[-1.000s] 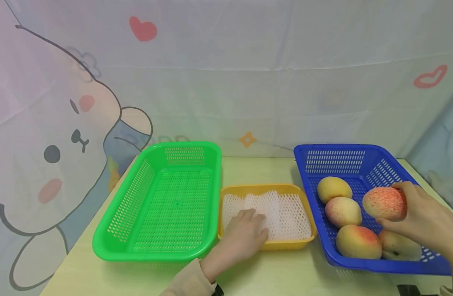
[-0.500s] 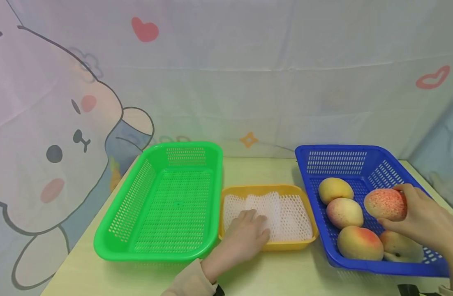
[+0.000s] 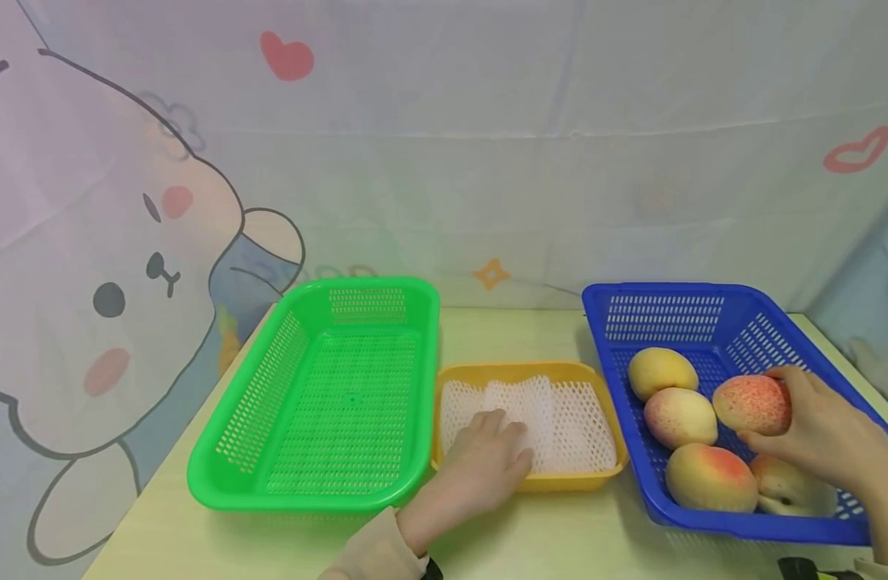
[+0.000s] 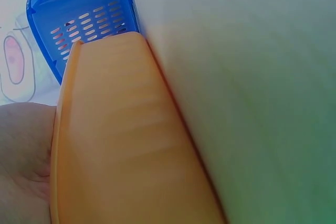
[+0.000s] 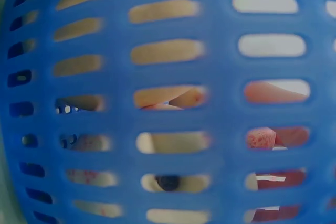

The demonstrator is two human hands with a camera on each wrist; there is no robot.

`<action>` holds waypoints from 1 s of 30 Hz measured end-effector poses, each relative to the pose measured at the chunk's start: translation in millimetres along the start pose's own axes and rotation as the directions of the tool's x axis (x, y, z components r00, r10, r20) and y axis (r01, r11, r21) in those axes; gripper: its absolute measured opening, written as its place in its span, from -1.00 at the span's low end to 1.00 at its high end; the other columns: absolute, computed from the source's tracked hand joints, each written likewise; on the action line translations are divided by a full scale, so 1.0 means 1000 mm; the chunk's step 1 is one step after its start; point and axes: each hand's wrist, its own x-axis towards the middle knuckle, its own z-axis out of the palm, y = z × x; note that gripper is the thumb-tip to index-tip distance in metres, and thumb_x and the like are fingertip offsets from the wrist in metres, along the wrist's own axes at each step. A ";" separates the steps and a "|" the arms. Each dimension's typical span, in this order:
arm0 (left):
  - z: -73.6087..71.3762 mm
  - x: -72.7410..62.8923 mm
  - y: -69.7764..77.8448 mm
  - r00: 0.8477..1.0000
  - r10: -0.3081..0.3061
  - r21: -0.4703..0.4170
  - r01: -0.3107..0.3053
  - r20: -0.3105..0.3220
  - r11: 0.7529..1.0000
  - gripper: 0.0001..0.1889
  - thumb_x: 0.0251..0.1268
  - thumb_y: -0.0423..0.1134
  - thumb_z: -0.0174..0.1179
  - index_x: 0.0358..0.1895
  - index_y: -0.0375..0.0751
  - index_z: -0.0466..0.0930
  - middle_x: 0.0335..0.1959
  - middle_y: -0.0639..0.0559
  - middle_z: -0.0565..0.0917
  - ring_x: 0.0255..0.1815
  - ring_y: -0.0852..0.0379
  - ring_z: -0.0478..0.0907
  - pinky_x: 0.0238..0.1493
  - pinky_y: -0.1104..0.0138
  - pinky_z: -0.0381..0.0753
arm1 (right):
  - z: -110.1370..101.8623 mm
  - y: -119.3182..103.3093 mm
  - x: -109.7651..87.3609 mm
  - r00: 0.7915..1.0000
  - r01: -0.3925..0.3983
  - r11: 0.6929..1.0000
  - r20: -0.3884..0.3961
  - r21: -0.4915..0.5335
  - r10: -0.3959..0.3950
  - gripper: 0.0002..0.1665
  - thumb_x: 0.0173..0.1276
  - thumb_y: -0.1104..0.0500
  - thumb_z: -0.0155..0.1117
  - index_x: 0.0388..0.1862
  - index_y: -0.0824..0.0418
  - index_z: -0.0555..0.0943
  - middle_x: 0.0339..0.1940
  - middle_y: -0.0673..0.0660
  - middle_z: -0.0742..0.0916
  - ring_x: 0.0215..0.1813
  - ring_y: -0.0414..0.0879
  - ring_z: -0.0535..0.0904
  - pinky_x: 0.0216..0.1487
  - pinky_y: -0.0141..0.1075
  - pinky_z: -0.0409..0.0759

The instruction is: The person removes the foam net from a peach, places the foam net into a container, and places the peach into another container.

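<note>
My right hand [image 3: 824,431] grips a red speckled peach [image 3: 752,404] over the blue basket [image 3: 661,314]. Beside and below it in that basket lie a yellow peach [image 3: 663,374], a pale pink peach [image 3: 680,418], a yellow-red peach [image 3: 711,478] and a pale peach [image 3: 792,487]. White foam net sleeves [image 3: 578,427] fill the small yellow basket [image 3: 560,483]. My left hand [image 3: 483,467] rests on them, fingers spread over the netting. In the left wrist view the yellow basket's wall [image 4: 121,129] hides the fingers; the blue basket's slotted wall [image 5: 220,87] covers most of the right wrist view.
A green basket [image 3: 342,503] with slotted sides stands on the left of the pale table [image 3: 509,334], close to the yellow one. Behind the table hangs a printed cloth [image 3: 444,201].
My right hand with the red peach has shifted slightly down and left relative to the blue basket, so the peach now overlaps the pale pink one. My left hand stays on the netting.
</note>
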 end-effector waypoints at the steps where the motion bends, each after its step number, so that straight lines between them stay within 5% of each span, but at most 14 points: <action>1: 0.000 0.000 0.000 1.000 0.001 0.001 -0.001 0.000 1.000 -0.56 0.46 0.00 -0.12 0.23 -0.15 0.45 0.20 -0.11 0.47 0.27 -0.05 0.36 0.25 0.06 0.41 | 0.000 0.000 0.000 1.000 -0.004 1.000 0.006 -0.002 0.004 0.03 -0.18 -0.08 0.58 0.10 0.50 0.31 -0.23 0.43 0.56 -0.40 0.07 0.50 -0.51 -0.27 0.35; 12: -0.001 -0.001 0.001 1.000 -0.004 -0.003 0.004 0.010 1.000 -0.55 0.47 0.01 -0.15 0.24 -0.15 0.44 0.25 -0.13 0.45 0.33 -0.08 0.33 0.28 0.03 0.39 | 0.001 0.003 0.001 0.987 -0.055 0.998 0.153 0.006 0.053 0.09 -0.04 -0.17 0.50 0.18 0.55 0.23 -0.18 0.48 0.56 -0.33 0.12 0.53 -0.47 -0.21 0.45; 24: -0.001 0.000 0.001 1.000 -0.005 0.008 0.004 0.013 1.000 -0.54 0.47 0.02 -0.16 0.25 -0.13 0.43 0.27 -0.12 0.44 0.33 -0.07 0.32 0.28 0.03 0.39 | 0.006 0.010 0.002 0.985 -0.033 0.999 0.169 -0.003 0.033 0.06 0.02 -0.14 0.47 0.20 0.59 0.26 -0.13 0.56 0.56 -0.22 0.30 0.54 -0.35 0.02 0.54; 30: 0.001 0.000 0.001 1.000 -0.003 0.011 0.003 0.012 1.000 -0.54 0.47 0.02 -0.16 0.25 -0.13 0.44 0.28 -0.13 0.44 0.34 -0.08 0.32 0.28 0.02 0.39 | 0.008 0.015 0.002 0.981 -0.004 1.000 0.192 -0.008 0.005 -0.12 0.15 -0.07 0.40 0.17 0.56 0.33 -0.11 0.57 0.58 -0.15 0.38 0.53 -0.30 0.10 0.53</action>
